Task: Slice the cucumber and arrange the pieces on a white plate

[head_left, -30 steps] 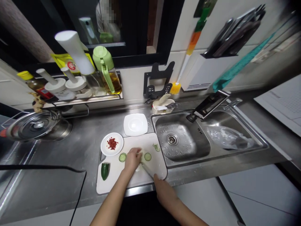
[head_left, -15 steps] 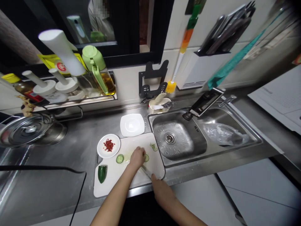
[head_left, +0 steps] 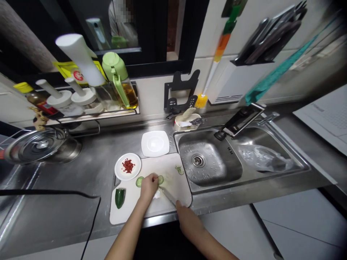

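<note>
Nearest, the right hand (head_left: 187,221) is clenched on a knife (head_left: 168,195), its blade angled toward the left hand (head_left: 148,186). That hand curls down on the cutting board (head_left: 173,168); whether it grips anything cannot be told. Cucumber slices (head_left: 140,181) lie touching its fingertips on either side. Beyond its knuckles sits a chili plate (head_left: 128,166).
</note>
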Tool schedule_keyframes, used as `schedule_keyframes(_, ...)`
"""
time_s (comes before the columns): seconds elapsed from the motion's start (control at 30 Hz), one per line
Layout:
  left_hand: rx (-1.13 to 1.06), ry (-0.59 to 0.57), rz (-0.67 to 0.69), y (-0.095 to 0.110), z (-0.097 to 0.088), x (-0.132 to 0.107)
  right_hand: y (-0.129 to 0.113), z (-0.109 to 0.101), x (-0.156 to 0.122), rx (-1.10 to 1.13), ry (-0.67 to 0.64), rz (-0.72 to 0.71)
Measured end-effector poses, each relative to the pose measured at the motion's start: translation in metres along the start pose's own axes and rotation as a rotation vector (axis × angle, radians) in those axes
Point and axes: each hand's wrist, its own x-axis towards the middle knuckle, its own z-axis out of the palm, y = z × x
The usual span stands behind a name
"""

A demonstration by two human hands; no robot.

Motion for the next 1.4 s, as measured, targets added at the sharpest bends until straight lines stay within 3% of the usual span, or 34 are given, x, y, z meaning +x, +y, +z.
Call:
schedule_keyframes(0.27,-0.015,0.089,-0.112,-0.023,-0.001,-0.021,0.007,-0.001,0.004,-0.017,-0.017,-0.018)
schedule_keyframes(0.8,0.018,0.156,-0.067,-0.023,0.008,-0.018,-0.030,-0.023,0.015,-0.080,0.047,-0.038)
schedule_keyframes(1.4,0.019,0.168,-0.030,-0.027,0.011,-0.015,-0.038,-0.030,0.015,-0.058,0.023,-0.004)
